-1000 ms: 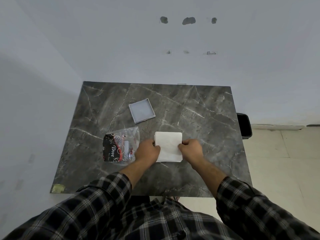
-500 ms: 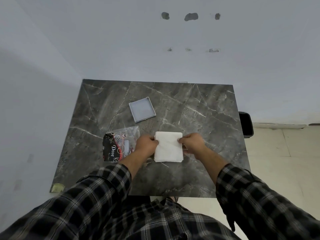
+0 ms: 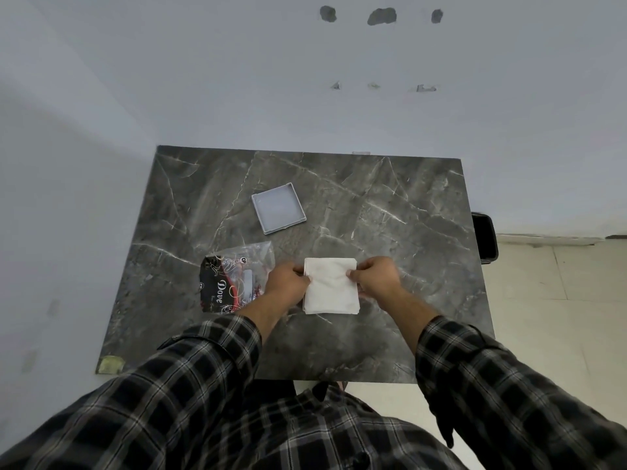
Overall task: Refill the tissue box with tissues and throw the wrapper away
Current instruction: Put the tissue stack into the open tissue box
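A white stack of tissues lies in the middle of the dark marble table. My left hand pinches its upper left edge and my right hand pinches its upper right edge; the top sheet looks slightly lifted and creased. To the left of my left hand lies the crumpled plastic wrapper, black and red with clear parts, partly hidden by my wrist. A shallow grey square tissue box part sits open and empty further back on the table.
A black bin stands on the floor just past the table's right edge. A wall runs close behind and to the left of the table. A yellowish tape scrap marks the near left corner.
Both hands have slid from the sides of the tissue stack up toward its far corners, and the top sheet now looks wrinkled. Wrapper and grey box have not moved.
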